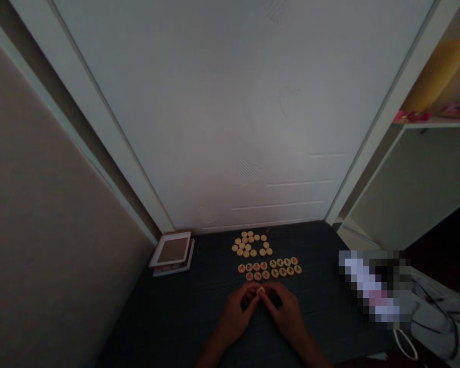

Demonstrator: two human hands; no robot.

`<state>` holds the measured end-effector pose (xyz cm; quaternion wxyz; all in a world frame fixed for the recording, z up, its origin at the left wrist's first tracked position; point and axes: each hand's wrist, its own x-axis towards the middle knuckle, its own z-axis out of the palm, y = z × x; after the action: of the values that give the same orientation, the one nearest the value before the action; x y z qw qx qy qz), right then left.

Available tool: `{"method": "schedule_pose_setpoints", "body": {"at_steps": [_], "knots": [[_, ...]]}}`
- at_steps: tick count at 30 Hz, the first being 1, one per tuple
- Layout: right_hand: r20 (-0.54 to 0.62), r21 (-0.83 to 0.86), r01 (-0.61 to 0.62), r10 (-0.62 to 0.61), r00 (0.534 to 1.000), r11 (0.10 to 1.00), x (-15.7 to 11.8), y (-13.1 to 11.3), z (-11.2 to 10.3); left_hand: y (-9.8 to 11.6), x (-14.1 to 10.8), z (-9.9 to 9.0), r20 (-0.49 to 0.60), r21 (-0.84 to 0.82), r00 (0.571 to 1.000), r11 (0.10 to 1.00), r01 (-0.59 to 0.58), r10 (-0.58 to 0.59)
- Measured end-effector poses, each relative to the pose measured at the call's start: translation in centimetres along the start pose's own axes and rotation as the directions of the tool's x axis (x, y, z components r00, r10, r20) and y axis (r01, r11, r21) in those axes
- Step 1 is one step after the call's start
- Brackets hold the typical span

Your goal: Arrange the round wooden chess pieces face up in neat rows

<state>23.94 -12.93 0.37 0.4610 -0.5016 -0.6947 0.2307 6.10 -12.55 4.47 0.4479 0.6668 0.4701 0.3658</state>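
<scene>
Disc: one small round piece, held up between the two hands, just on the near side of the lettered rows.
Left hand: the fingertips of the left hand pinch the piece from its left side.
Right hand: the fingertips of the right hand close on the same piece from the other side, so the grip is shared.
Lettered rows: two short rows of marked discs, four over three, with mostly red characters.
Neighbouring rows: just to the right, two rows of four dark-marked discs; the far right one looks reddish.
Loose cluster: pale discs beyond the rows, no marks readable, some touching.
Box: a white-rimmed box with a brown inside, at the far left corner.
Desk: dark desk under everything, against a white panel with embossed hearts.
Right edge: a pixelated patch; its contents cannot be told.
</scene>
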Motion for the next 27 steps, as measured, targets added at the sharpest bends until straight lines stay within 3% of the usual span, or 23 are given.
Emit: {"method": "schedule_pose_setpoints", "body": {"at_steps": [5, 27], "knots": [[-0.026, -0.007, -0.067, 0.067, 0.997, 0.998, 0.1, 0.1, -0.1, 0.0, -0.1, 0.2, -0.006, 0.063, 1.0, 0.998, -0.006, 0.007], [0.026, 0.113, -0.125, 0.123, 0.992, 0.986, 0.4, -0.8, -0.5, -0.3, 0.0, 0.2, -0.022, 0.069, 1.0, 0.998, -0.005, 0.006]]}}
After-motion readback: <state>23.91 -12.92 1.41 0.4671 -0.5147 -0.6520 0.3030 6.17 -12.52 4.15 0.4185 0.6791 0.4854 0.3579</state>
